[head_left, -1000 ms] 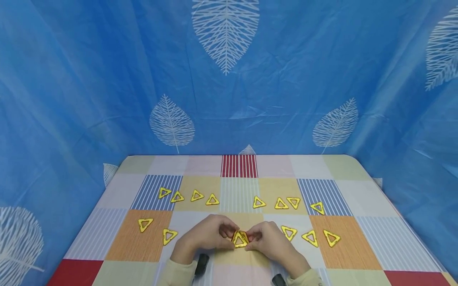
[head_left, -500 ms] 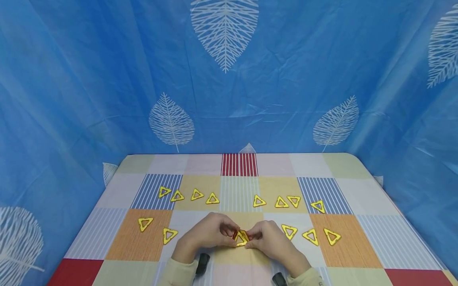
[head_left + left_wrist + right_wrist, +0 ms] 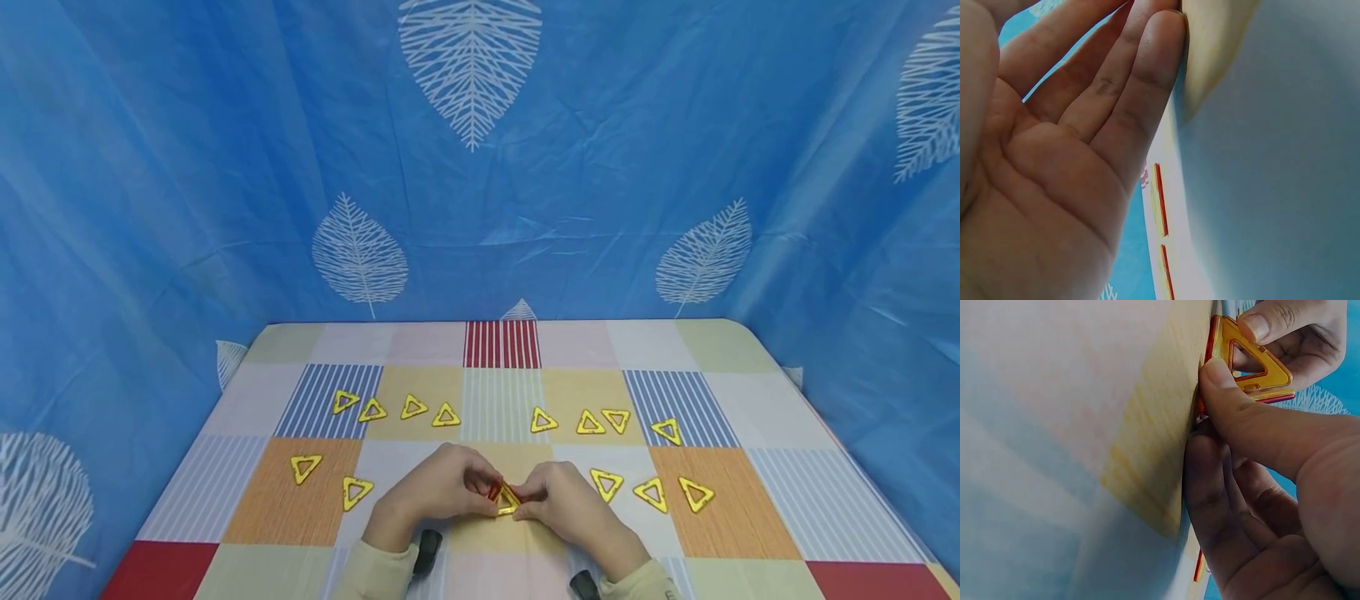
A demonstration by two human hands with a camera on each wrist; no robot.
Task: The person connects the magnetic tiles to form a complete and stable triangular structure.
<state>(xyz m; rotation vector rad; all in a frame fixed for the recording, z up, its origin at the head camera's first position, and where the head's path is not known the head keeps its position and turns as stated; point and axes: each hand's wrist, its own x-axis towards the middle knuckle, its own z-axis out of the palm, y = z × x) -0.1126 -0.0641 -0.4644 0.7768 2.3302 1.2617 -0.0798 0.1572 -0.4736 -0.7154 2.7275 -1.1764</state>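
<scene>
Near the front middle of the table, both hands meet at a small group of joined yellow see-through triangular magnetic tiles (image 3: 1280, 374). These stand tilted up against one another, tips close together, over a yellow cloth square. My left hand (image 3: 444, 486) grips the group's left side, its thumb at the front edge. On the right side, my right hand (image 3: 561, 502) pinches the tiles between thumb and fingers. In the right wrist view one tile faces me, with red-looking edges and a thumb on each of two corners. The tiles' far sides are hidden behind the fingers.
Several loose triangular tiles lie flat in a back row, among them one tile (image 3: 446, 420) left of centre. Another tile (image 3: 356, 498) lies left of my left hand, and a tile (image 3: 604, 491) sits just beyond my right hand. A checked cloth (image 3: 420, 350) covers the table.
The front tile between the hands has tipped up, and the tiles have drawn together into a narrower, peaked shape. Both hands stay in nearly the same place; the loose tiles have not moved.
</scene>
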